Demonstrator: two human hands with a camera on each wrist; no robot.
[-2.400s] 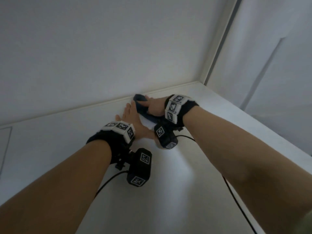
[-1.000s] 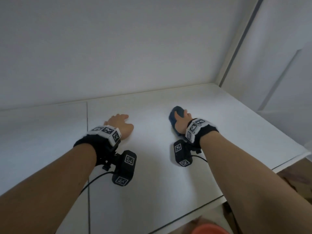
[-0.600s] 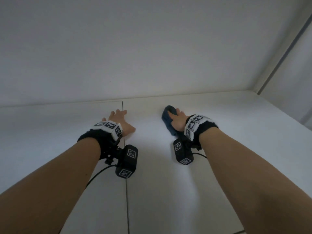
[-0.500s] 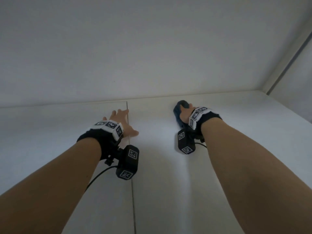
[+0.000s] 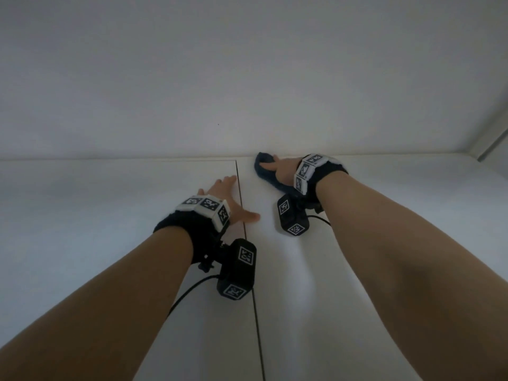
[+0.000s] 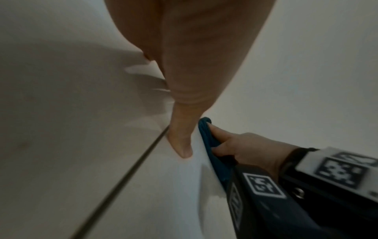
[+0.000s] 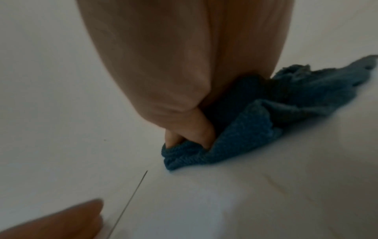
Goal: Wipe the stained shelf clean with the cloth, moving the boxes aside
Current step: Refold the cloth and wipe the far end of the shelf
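A dark blue cloth (image 5: 261, 162) lies bunched on the white shelf (image 5: 288, 303), close to the back wall. My right hand (image 5: 280, 170) lies on top of it, fingers stretched forward. In the left wrist view a fold of the cloth (image 6: 206, 134) sits pinched between the thumb and fingers of my right hand (image 6: 245, 150). In the right wrist view the rest of the cloth (image 7: 255, 121) trails under the palm. My left hand (image 5: 228, 196) lies flat and empty on the shelf, left of the cloth. No boxes or stains are in view.
A thin dark seam (image 5: 258, 325) runs front to back across the shelf, passing under my left hand. The plain white back wall (image 5: 247, 78) rises just beyond the cloth. A side panel (image 5: 492, 144) closes the far right corner.
My right hand has pushed the cloth away from me, up to the back wall. My left hand has slid forward along the seam and stays flat.
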